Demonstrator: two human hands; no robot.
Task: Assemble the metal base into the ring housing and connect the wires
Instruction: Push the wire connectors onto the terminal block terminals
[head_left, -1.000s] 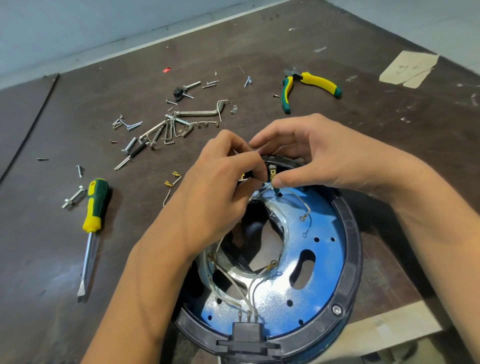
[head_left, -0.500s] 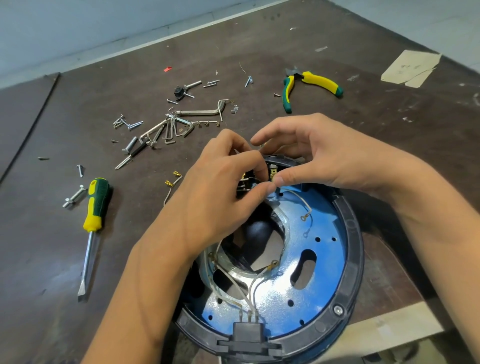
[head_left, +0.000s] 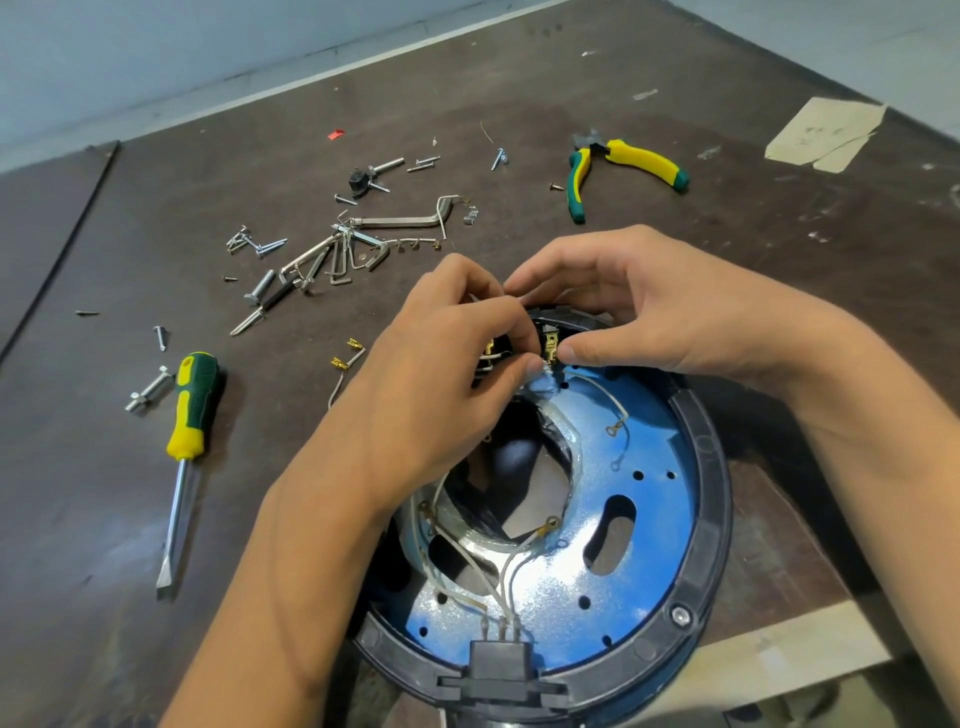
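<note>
Pinching wire end (head_left: 546, 368) in left hand (head_left: 441, 395) | right hand (head_left: 675, 317) gripping terminal block (head_left: 551, 343) at ring housing (head_left: 714, 467) rim

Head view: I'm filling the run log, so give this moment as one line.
left hand: pinches wire | right hand: grips terminal | blue base: inside black ring | screwdriver: on table

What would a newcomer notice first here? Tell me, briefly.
The blue metal base sits in the black ring housing, front and centre, with white wires looping across it. At its far rim the left hand pinches a wire end beside the right hand. A yellow-green screwdriver lies left, matching pliers far right.
</note>
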